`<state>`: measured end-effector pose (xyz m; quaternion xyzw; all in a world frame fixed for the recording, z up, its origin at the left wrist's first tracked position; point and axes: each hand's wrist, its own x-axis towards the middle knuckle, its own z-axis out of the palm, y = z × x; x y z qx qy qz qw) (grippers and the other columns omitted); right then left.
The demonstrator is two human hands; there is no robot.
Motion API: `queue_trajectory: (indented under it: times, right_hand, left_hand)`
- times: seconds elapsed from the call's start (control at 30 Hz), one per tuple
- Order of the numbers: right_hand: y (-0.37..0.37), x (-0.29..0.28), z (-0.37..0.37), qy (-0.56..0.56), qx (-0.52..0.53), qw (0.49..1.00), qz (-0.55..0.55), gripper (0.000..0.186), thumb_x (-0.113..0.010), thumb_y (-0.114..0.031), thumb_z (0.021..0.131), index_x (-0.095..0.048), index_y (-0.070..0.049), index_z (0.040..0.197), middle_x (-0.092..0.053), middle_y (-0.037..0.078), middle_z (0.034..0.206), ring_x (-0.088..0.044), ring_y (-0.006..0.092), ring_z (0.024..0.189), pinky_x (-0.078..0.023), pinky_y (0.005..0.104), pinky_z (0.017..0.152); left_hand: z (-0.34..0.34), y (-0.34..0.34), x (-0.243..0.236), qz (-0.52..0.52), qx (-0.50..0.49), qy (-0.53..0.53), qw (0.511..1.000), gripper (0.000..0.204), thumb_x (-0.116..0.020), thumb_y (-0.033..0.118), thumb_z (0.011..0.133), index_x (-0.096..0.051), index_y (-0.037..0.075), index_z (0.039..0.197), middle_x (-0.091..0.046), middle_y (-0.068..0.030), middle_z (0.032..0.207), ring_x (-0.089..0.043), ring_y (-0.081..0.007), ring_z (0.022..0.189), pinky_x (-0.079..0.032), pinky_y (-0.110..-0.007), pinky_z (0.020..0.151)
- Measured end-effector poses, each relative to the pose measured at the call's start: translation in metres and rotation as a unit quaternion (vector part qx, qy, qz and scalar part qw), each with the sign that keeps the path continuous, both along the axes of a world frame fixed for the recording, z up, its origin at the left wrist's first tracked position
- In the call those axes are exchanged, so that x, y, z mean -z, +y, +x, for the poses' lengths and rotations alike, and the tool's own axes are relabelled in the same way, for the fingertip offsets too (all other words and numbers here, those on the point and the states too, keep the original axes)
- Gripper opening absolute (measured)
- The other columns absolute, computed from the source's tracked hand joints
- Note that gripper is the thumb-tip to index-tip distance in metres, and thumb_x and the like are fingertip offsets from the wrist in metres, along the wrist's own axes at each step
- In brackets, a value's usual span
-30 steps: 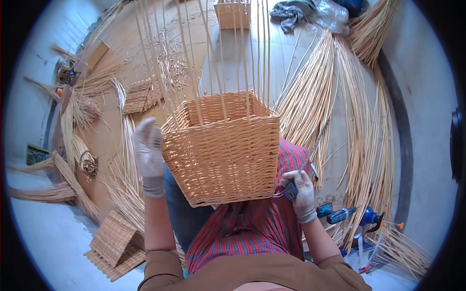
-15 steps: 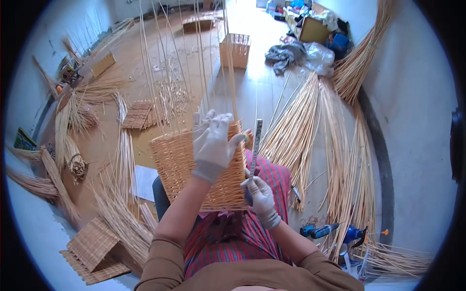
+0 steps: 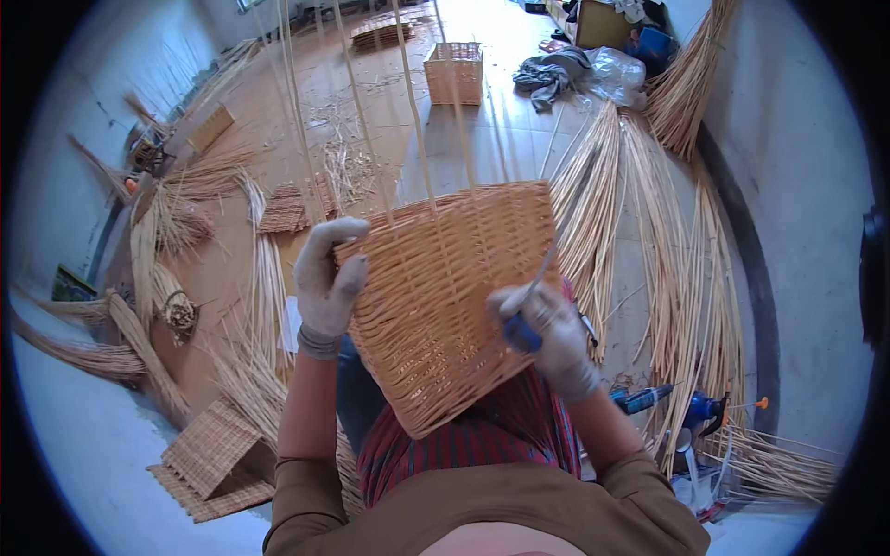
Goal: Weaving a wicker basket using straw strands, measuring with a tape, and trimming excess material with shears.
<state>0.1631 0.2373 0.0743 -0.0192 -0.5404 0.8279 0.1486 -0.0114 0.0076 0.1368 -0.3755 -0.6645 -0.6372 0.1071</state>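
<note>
A half-woven wicker basket [image 3: 445,296] rests tilted over my lap, one broad side facing me. Tall uncut stakes [image 3: 414,111] rise from its upper edge. My left hand [image 3: 326,283], in a pale glove, grips the basket's upper left edge with its thumb on the near side. Closed around a blue tape measure [image 3: 522,334], my gloved right hand [image 3: 559,343] is in front of the basket's lower right part. The tape's blade [image 3: 545,264] sticks out upward past the basket's right edge. The right fingers are slightly blurred.
A finished-looking square basket [image 3: 454,76] stands on the floor ahead. Long bundles of wicker rods [image 3: 593,195] lie to the right, and more bundles [image 3: 148,259] to the left. Woven panels [image 3: 211,449] lie at lower left. A blue power tool [image 3: 700,412] sits at lower right.
The basket has turned so that another broad side faces me. My left hand moved left from its top to its left edge. My right hand moved right and up with the tape measure.
</note>
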Motion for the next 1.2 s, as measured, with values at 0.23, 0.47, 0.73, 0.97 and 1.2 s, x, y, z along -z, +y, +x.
queue_trajectory:
  times: [0.23, 0.47, 0.73, 0.97, 1.2]
  right_hand:
    - [0.024, -0.131, -0.079, -0.008, 0.021, 0.976, 0.215, 0.037, -0.055, -0.036, 0.102, -0.07, -0.002, 0.104, -0.053, -0.004, 0.069, -0.045, 0.0049, 0.056, -0.034, 0.0231, 0.051]
    - [0.013, -0.132, -0.166, 0.049, -0.139, 0.957, 0.25, 0.038, -0.051, -0.032, 0.105, -0.066, 0.003, 0.111, -0.056, 0.001, 0.078, -0.05, 0.0078, 0.065, -0.043, 0.024, 0.055]
    - [0.008, -0.082, -0.143, 0.179, -0.081, 0.975, 0.101, 0.029, -0.057, -0.027, 0.104, -0.07, -0.002, 0.111, -0.062, -0.001, 0.079, -0.053, 0.0058, 0.062, -0.045, 0.0212, 0.054]
    - [0.024, -0.075, -0.143, 0.119, -0.069, 0.977, 0.163, 0.028, -0.057, -0.025, 0.104, -0.069, -0.003, 0.115, -0.072, 0.004, 0.099, -0.058, 0.0051, 0.074, -0.05, 0.0202, 0.061]
    - [0.049, -0.063, -0.103, 0.06, -0.007, 0.993, 0.102, 0.03, -0.055, -0.026, 0.104, -0.072, -0.002, 0.104, -0.07, 0.005, 0.094, -0.057, 0.0058, 0.072, -0.048, 0.0219, 0.06]
  left_hand:
    - [0.003, -0.022, 0.044, 0.026, 0.07, -0.04, 0.996, 0.021, -0.062, 0.018, 0.092, -0.064, 0.0, 0.103, -0.064, -0.0053, 0.098, -0.059, -0.0211, 0.112, -0.031, -0.045, 0.118]
    - [-0.008, -0.036, 0.059, 0.012, 0.037, -0.074, 0.997, 0.013, -0.064, 0.003, 0.09, -0.064, 0.001, 0.104, -0.065, -0.008, 0.105, -0.054, -0.0265, 0.128, -0.029, -0.043, 0.118]
    - [-0.028, -0.048, 0.076, -0.031, -0.045, -0.109, 0.992, 0.02, -0.072, 0.003, 0.09, -0.066, 0.0, 0.11, -0.068, -0.0135, 0.122, -0.063, -0.0179, 0.112, -0.048, -0.03, 0.1]
    - [-0.042, -0.041, 0.09, 0.006, -0.031, -0.14, 0.99, 0.022, -0.073, 0.003, 0.09, -0.065, 0.0, 0.111, -0.067, -0.0147, 0.123, -0.062, -0.0181, 0.113, -0.049, -0.031, 0.1]
    - [-0.042, -0.043, 0.091, 0.015, -0.024, -0.13, 0.991, 0.021, -0.072, 0.005, 0.091, -0.065, 0.001, 0.111, -0.068, -0.0092, 0.118, -0.062, -0.0139, 0.109, -0.049, -0.028, 0.097]
